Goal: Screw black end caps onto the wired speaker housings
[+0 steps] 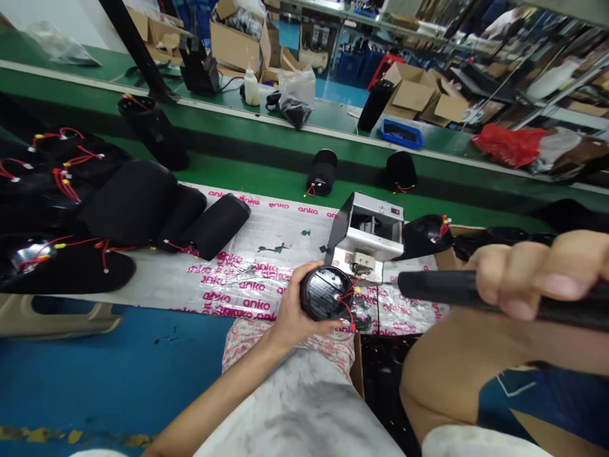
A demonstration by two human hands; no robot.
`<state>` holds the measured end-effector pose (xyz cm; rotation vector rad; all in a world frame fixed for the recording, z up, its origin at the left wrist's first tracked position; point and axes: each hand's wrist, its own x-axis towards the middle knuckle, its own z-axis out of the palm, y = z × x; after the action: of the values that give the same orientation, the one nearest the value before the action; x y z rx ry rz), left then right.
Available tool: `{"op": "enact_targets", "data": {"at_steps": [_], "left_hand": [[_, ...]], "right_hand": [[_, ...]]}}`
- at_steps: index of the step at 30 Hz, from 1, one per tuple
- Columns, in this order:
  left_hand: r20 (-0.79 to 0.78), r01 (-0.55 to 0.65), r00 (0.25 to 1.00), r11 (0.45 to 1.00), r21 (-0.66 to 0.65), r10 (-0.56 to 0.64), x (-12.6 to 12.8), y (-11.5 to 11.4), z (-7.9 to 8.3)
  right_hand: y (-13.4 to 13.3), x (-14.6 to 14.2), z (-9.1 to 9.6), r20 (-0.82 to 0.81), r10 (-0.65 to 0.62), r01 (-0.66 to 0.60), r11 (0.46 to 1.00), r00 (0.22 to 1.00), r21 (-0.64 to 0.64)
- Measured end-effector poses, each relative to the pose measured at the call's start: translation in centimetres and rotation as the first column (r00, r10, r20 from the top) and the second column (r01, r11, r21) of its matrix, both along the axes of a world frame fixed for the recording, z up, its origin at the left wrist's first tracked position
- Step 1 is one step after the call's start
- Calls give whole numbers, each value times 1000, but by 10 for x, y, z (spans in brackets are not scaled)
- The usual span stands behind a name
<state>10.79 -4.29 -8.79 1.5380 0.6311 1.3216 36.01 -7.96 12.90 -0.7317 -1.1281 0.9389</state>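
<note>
Near twelve o'clock on the desk (266, 254) stands a silver bench machine (373, 222). The left hand (297, 311) holds a black round casing (320, 293) trailing red wires (345, 309), fingers (328, 325) wrapped beneath it. The right hand (533, 273) clasps a black tube (440, 285) at three o'clock. More wired black casings (133, 203) lie massed at nine o'clock.

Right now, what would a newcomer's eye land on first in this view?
The silver metal machine stands at the middle of the bench, on an anko-printed plastic sheet. In front of it, the left hand holds a round black disc trailing red wires, while the right hand, at right, grips a black tube.
</note>
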Motion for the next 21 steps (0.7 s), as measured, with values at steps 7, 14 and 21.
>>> {"op": "enact_targets", "data": {"at_steps": [7,14,21], "left_hand": [[25,-14,1000,1000,-6,14,1,1,0],[-13,-33,999,999,9,33,0,0,-2],[3,-35,999,999,14,35,3,0,-2]], "right_hand": [[50,-41,-61,86,-264,235,938,961,257],[51,-36,-93,27,-55,53,996,998,68],[30,-2,-48,250,-12,-24,989,968,143]]}}
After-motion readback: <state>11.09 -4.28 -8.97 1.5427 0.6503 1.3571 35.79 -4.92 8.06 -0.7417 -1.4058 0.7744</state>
